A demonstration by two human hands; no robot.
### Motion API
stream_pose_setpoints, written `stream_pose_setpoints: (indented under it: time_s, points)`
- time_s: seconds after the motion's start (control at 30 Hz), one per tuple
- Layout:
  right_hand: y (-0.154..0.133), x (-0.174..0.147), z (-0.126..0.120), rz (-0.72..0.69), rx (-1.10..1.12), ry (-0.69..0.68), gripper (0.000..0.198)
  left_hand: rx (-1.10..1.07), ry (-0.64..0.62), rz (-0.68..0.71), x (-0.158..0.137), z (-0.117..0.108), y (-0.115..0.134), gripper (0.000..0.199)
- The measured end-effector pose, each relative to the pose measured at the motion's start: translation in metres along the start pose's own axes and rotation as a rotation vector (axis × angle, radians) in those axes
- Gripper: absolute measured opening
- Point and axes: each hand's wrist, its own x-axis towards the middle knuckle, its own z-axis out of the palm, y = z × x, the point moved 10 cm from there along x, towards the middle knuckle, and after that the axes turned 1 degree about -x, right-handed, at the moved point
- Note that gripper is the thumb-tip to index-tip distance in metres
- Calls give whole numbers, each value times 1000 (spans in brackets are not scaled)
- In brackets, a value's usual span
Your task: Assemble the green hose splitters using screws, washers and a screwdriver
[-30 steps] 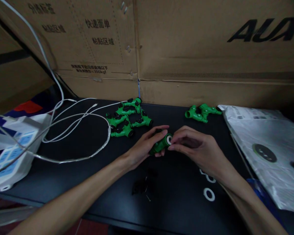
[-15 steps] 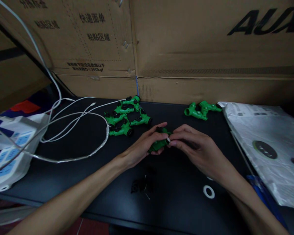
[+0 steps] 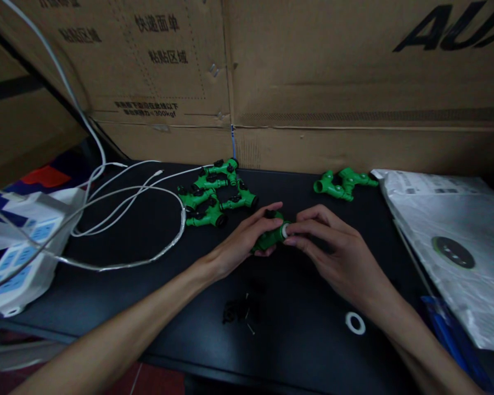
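From the head, left of the white package [image 3: 432,214], the left hand [image 3: 247,237] has its fingers wrapped round a green fitting [image 3: 269,238]; the right hand's [image 3: 334,241] fingers pinch a white ring [image 3: 285,230] at its mouth. That shallow fingertip hold could let the ring tilt or slip.

We're in what looks like a makeshift workshop corner, folks: cardboard cartons [image 3: 333,71] behind our dark counter [image 3: 296,345], green fittings [image 3: 203,220] clustered, power strip [image 3: 28,269] at left!
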Motion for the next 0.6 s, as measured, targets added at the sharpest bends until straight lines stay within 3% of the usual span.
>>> stream_pose_setpoints:
  time_s: [0.07, 0.2, 0.33, 0.43, 0.6]
  points:
    - [1, 1, -1, 20, 36, 4, 2, 37, 3, -5, -1, 0, 0, 68]
    - [16, 1, 2, 183, 240, 1, 26, 82, 15, 11, -3, 1, 0, 76]
    - [23, -2, 23, 317, 436, -177, 32, 139, 46, 59, -2, -5, 3, 79]
    - [21, -4, 28, 336, 464, -251, 32, 227, 56, 123, -2, -9, 8, 86]
    - [22, -4, 23, 334, 468, -203, 33, 462, 95, 225, -3, -11, 17, 93]
